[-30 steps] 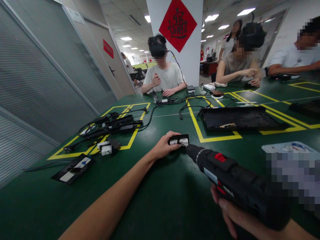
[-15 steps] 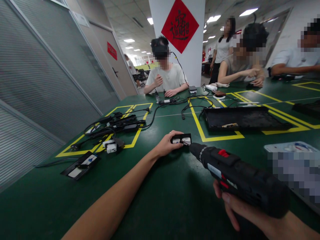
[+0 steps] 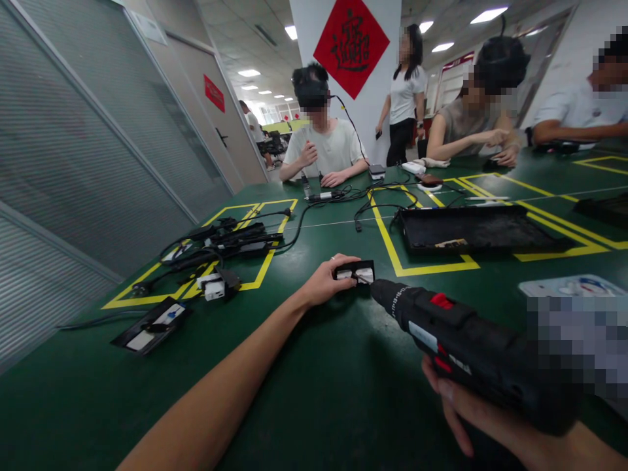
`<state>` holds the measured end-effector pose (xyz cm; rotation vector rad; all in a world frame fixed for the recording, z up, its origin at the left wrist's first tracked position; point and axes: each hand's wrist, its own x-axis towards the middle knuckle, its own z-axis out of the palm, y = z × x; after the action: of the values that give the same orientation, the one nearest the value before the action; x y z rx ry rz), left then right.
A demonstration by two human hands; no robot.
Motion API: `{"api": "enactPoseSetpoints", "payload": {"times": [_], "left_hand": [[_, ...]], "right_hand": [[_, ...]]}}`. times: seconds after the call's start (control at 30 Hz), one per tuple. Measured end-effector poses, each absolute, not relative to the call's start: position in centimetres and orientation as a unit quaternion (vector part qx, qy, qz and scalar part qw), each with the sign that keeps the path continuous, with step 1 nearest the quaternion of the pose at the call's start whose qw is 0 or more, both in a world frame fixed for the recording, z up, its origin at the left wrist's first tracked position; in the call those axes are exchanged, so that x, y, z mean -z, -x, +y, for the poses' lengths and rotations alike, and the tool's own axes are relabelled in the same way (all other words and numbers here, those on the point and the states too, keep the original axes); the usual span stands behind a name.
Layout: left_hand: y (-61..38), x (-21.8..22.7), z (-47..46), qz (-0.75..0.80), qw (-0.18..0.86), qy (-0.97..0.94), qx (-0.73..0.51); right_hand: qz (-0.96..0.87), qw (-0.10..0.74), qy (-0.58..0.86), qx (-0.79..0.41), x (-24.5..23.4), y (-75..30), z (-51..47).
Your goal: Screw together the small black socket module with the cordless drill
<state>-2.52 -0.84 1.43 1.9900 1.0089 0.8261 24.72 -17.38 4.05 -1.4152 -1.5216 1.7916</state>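
Note:
My left hand reaches out over the green table and grips a small black part with white inserts, holding it down on the surface. My right hand is wrapped round the handle of a black and red electric screwdriver. The tool's tip touches the right end of the small part. A ring shows on one finger of my left hand.
Black power adapters and cables lie in a yellow-taped square at the left, with a black plate nearer me. A black tray sits at the right. Several people sit or stand at the far side.
The view has shifted slightly. A person in a white top has walked left behind the seated people. My hands, the part and the screwdriver have stayed together.

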Motion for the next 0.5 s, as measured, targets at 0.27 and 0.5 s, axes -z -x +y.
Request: {"api": "enactPoseSetpoints", "payload": {"times": [0.27, 0.5], "left_hand": [[2.5, -1.4, -0.9, 0.405, 0.373, -0.77, -0.321], [2.5, -1.5, -0.9, 0.407, 0.369, -0.771, -0.323]], "right_hand": [[-0.57, 0.214, 0.499, -0.617, -7.3, -24.4, -18.0], [-0.565, 0.21, 0.493, -0.628, -6.1, -24.3, -17.5]]}}
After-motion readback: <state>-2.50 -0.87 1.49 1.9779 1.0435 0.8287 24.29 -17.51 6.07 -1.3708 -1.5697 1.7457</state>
